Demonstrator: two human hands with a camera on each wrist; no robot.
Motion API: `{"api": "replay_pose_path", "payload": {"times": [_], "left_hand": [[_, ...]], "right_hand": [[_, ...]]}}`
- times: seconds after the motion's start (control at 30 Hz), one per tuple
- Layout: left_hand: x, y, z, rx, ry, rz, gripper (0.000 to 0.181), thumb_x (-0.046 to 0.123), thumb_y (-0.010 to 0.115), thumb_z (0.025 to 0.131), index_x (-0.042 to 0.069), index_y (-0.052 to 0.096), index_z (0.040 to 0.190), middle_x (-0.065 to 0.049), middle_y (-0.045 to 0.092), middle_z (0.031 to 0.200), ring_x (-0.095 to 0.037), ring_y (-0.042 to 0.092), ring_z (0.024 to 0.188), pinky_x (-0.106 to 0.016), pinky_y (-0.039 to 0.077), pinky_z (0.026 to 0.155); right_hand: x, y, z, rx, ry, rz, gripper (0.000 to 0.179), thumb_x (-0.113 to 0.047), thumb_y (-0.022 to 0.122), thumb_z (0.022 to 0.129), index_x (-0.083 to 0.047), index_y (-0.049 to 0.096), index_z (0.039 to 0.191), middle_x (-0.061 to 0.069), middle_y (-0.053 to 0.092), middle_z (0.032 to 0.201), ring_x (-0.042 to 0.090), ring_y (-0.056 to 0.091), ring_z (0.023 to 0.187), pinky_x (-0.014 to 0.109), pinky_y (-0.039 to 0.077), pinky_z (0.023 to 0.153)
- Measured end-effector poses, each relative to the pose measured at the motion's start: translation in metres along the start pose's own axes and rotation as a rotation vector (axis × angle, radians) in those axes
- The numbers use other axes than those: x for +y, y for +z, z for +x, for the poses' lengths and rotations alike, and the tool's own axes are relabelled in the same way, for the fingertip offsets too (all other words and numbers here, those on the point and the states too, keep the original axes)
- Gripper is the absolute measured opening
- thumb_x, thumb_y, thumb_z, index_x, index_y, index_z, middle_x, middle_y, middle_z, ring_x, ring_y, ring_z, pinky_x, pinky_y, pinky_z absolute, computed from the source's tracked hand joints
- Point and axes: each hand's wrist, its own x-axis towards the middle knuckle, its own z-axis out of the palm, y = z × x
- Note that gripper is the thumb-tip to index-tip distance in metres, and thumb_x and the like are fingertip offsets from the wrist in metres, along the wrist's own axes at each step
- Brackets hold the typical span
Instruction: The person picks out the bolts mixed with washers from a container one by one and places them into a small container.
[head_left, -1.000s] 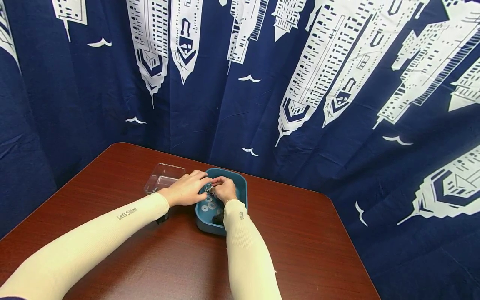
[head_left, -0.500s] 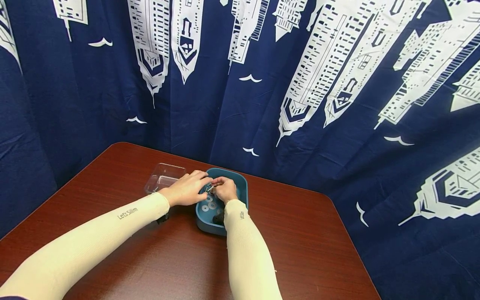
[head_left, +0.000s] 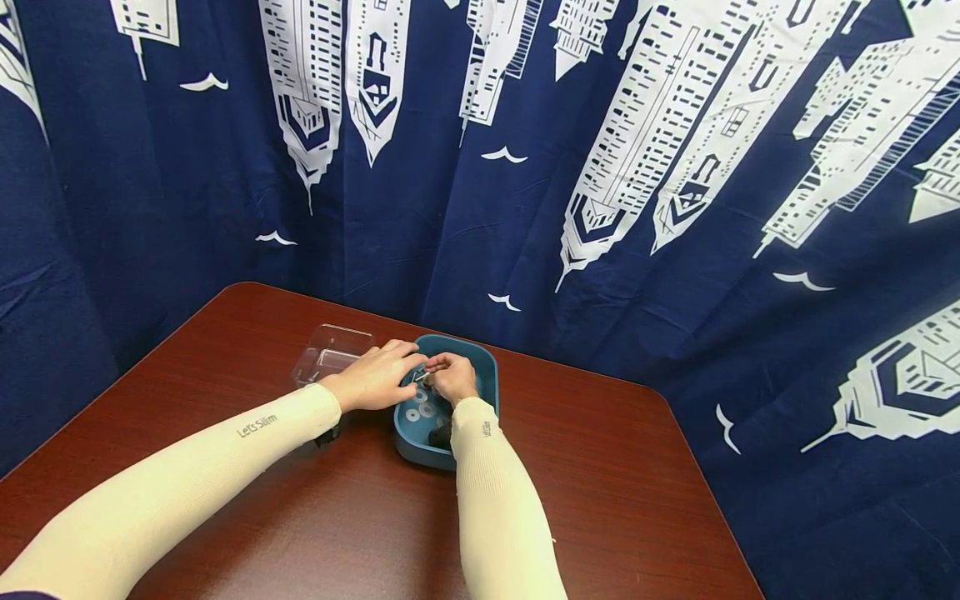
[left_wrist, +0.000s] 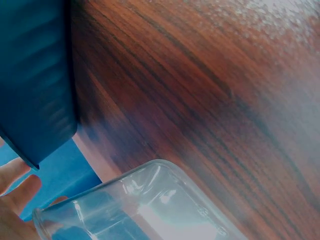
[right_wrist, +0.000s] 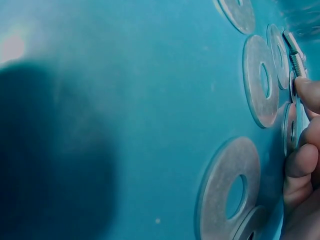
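In the head view a blue bin (head_left: 423, 456) stands on the table, with several flat metal washers (head_left: 427, 409) lying on its floor. My right hand (head_left: 453, 379) reaches into it with curled fingers. Its fingertips pinch a thin metal bolt, whose threaded shank (right_wrist: 298, 62) shows beside the fingertip in the right wrist view; part of the bolt is hidden. Larger washers (right_wrist: 261, 82) lie near these fingers. My left hand (head_left: 378, 377) lies over the bin's left rim, its fingers extended towards the right fingertips. Whether those fingers touch any hardware cannot be told.
A clear plastic container (head_left: 322, 354) stands just left of the bin, partly behind my left hand. The brown table (head_left: 600, 475) extends around both. A dark blue printed curtain (head_left: 420, 208) hangs behind the table's far edge.
The head view has shifted very slightly. Both hands stay nearly in place over the bin, with only small movement at the right fingertips around the bolt.
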Motion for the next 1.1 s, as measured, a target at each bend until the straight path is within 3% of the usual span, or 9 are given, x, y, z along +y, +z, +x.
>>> {"api": "replay_pose_path", "payload": {"times": [0.23, 0.53, 1.1], "left_hand": [[0.0018, -0.0019, -0.0003, -0.014, -0.015, 0.001, 0.055, 0.035, 0.062, 0.095, 0.012, 0.054, 0.145, -0.016, 0.045, 0.153, -0.035, 0.039, 0.142, -0.059, 0.038, 0.11], [0.0021, -0.0005, -0.0002, -0.014, -0.024, -0.003, 0.053, 0.034, 0.06, 0.095, 0.012, 0.055, 0.144, -0.016, 0.045, 0.153, -0.035, 0.039, 0.142, -0.06, 0.037, 0.111], [0.0017, 0.0023, 0.0019, -0.019, -0.034, 0.011, 0.053, 0.032, 0.06, 0.096, 0.012, 0.054, 0.145, -0.015, 0.044, 0.154, -0.034, 0.038, 0.143, -0.058, 0.037, 0.112]], "right_hand": [[-0.003, -0.0019, -0.0016, -0.015, 0.011, -0.004, 0.024, 0.007, 0.075, 0.078, -0.003, 0.075, 0.099, 0.007, 0.076, 0.086, 0.013, 0.061, 0.059, 0.022, 0.049, 0.051], [-0.0021, -0.0013, -0.0012, -0.005, 0.012, -0.005, 0.018, 0.006, 0.076, 0.078, -0.004, 0.075, 0.094, 0.002, 0.071, 0.075, 0.011, 0.058, 0.054, 0.022, 0.049, 0.05], [0.0004, -0.0075, -0.0017, -0.023, 0.024, 0.002, 0.018, 0.004, 0.078, 0.079, -0.005, 0.075, 0.095, 0.002, 0.07, 0.077, 0.013, 0.059, 0.06, 0.024, 0.049, 0.051]]}}
